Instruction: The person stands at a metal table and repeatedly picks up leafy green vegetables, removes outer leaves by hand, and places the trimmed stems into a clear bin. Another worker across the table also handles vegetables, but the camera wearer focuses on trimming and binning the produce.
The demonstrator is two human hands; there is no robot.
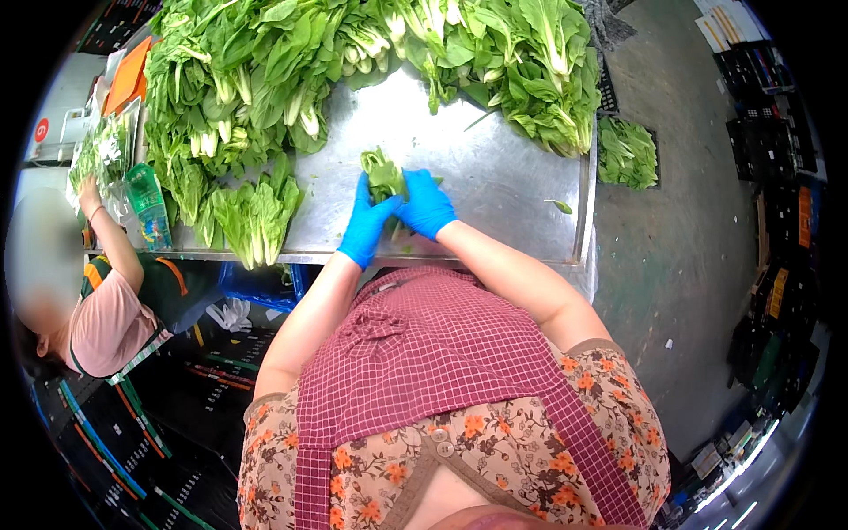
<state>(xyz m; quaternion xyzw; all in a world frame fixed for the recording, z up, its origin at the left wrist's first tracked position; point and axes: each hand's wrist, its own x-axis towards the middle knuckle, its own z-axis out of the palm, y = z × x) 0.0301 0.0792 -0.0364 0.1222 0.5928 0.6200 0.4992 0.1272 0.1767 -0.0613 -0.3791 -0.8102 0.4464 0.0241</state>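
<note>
Both my hands wear blue gloves and meet above the near middle of a metal table [517,218]. Between them is a small bunch of leafy greens [384,173]. My left hand [369,222] grips its left side, the thumb pointing across towards the other hand. From the right, my right hand [424,204] closes on the same bunch, and the fingers partly hide its lower end. Left of my hands, a few loose heads of greens [258,215] lie at the table's front edge. A single leaf [560,206] rests on the metal to the right.
Greens [245,73] are heaped along the far and left sides, with another pile [550,86] at the far right corner. A crate of greens [626,154] stands on the floor. At left, a co-worker's hand [88,195] touches bagged greens [106,149]. A blue bag [258,291] hangs below the edge.
</note>
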